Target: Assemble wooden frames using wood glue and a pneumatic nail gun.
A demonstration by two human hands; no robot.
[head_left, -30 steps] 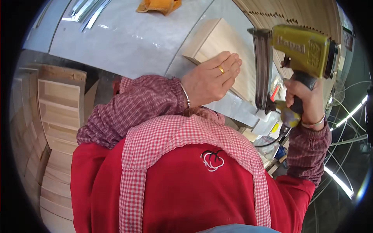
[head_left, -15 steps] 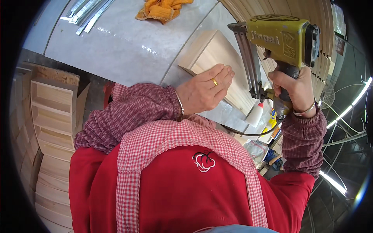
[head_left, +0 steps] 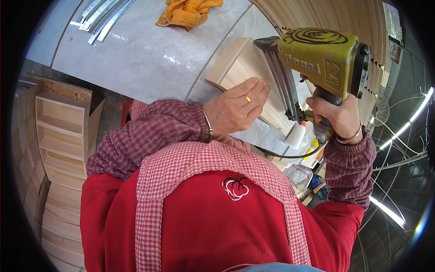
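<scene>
In my right hand [head_left: 337, 113] is the grip of a yellow nail gun [head_left: 317, 56], my fingers wrapped round it. Its dark nose [head_left: 266, 43] hangs over or beside the far end of a pale wooden box [head_left: 240, 68]; I cannot tell whether they touch. My left hand [head_left: 238, 106], with a gold ring, holds the near long edge of this box, fingers bent over the wood and close together. The left thumb is hidden. A black air hose [head_left: 290, 157] runs from the gun's grip toward my apron.
Nail strips [head_left: 102, 18] and an orange cloth [head_left: 188, 13] lie on the grey table [head_left: 149, 59]. A white bottle with a red tip [head_left: 296, 135] stands near the gun. Wooden boards [head_left: 326, 16] are stacked at far right; wooden boxes [head_left: 63, 113] stand at left.
My right hand has brought the nail gun slightly down and to the left, closer over the box. The left hand and the box have hardly shifted.
</scene>
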